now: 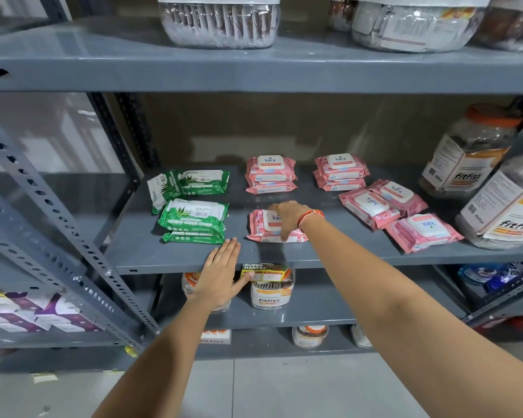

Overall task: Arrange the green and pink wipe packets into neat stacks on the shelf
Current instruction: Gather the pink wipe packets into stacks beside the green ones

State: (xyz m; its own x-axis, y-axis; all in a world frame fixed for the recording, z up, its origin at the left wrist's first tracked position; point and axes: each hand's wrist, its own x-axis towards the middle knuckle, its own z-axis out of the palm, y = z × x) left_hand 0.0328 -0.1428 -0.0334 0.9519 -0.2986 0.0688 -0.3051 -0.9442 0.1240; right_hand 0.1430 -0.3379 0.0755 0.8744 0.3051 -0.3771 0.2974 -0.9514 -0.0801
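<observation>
On the grey middle shelf (pixel 175 257), green wipe packets form a front stack of two (pixel 194 220) and a loose pair behind (pixel 187 182), one tilted on its side. Pink packets sit in two back stacks (pixel 271 173) (pixel 340 170). A front pink stack (pixel 261 227) lies under my right hand (pixel 290 217), whose fingers press down on its top packet. Three loose pink packets (pixel 384 203) lie scattered to the right. My left hand (pixel 221 273) rests flat and open at the shelf's front edge, just right of the green stack, holding nothing.
Large fitfizz jars (pixel 465 161) (pixel 504 212) stand at the shelf's right end. Clear tubs (pixel 219 22) sit on the shelf above. More jars (pixel 272 292) stand on the shelf below, behind a supermarket tag (pixel 264 271). A slotted upright (pixel 58 221) runs at left.
</observation>
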